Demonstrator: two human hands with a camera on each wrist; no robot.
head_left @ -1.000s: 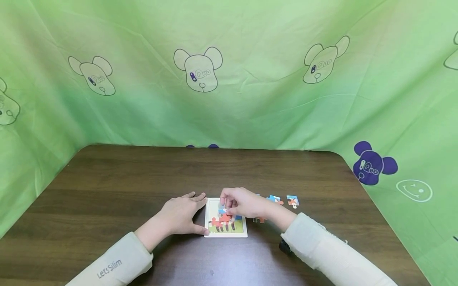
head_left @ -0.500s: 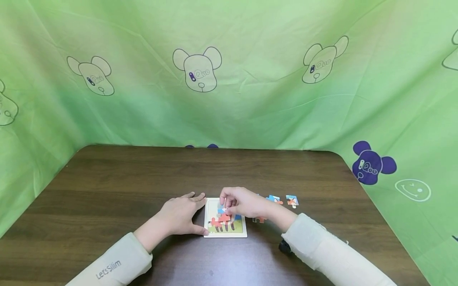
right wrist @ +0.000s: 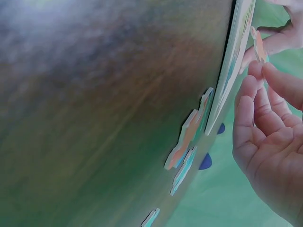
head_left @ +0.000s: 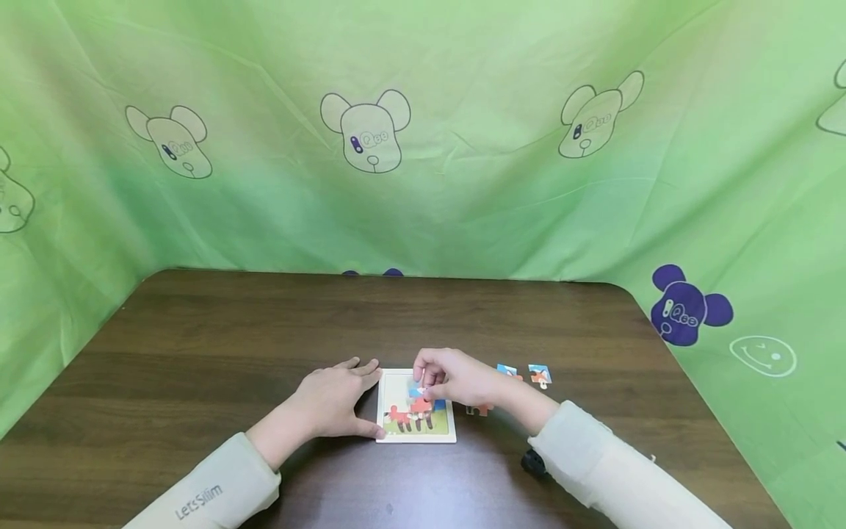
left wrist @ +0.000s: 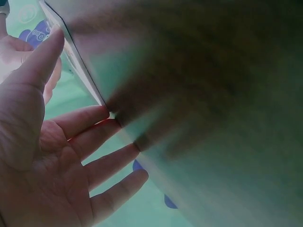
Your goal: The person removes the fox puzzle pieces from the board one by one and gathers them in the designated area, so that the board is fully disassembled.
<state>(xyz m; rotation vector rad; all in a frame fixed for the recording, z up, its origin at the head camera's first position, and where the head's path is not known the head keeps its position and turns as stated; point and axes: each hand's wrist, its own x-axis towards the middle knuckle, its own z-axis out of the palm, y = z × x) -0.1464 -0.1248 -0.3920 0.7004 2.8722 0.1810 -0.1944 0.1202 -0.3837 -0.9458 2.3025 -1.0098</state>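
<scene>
A white-framed jigsaw tray point(head_left: 418, 439) lies on the table, its lower part filled with pieces showing striped legs on green grass. My left hand point(head_left: 330, 400) lies along the tray's left side, fingers spread and thumb on the lower left corner; the left wrist view shows those fingers point(left wrist: 94, 170) nearly straight. Over the tray, my right hand point(head_left: 456, 378) pinches an orange and blue puzzle piece point(head_left: 421, 405) between thumb and fingertips. In the right wrist view that puzzle piece point(right wrist: 259, 47) stands tilted, raised above the tray's face. My right fingers hide part of the tray's upper area.
Several loose puzzle pieces lie right of the tray, among them a blue and orange piece point(head_left: 540, 375) and a mostly orange piece point(head_left: 482, 410) partly under my right wrist. A small black object point(head_left: 532, 463) shows at my right cuff. Green printed cloth point(head_left: 423, 220) hangs around the table.
My right hand has shifted slightly to the right over the tray with the puzzle piece still pinched. The left hand keeps its place at the tray's edge.
</scene>
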